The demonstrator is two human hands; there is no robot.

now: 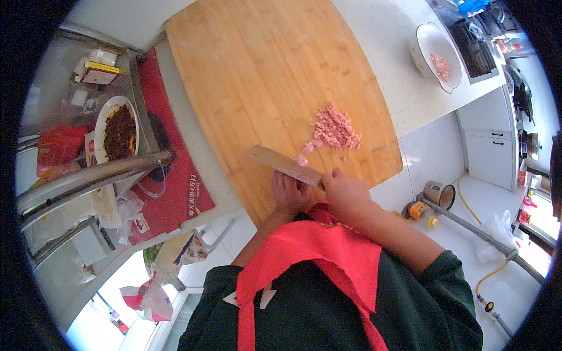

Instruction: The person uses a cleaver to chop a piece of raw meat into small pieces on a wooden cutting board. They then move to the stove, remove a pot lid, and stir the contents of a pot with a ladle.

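My right hand [347,189] is closed around the handle of a cleaver [287,167], whose blade points up and left over the near part of a wooden cutting board [263,79]. Just below the blade, my left hand [290,193] rests on the board with its fingers close to the steel; what lies under the fingers is mostly hidden, and a small dark red bit shows beside them. Pale pink slices of meat [312,146] lie just beyond the blade. A heap of minced meat [336,128] sits on the board farther right.
A white bowl [419,48] with some minced meat [440,68] stands on the counter at the right. At the left, an oval plate [100,131] of dark food sits on a metal shelf, behind a metal rail [96,179]. A red mat [175,175] lies between shelf and board.
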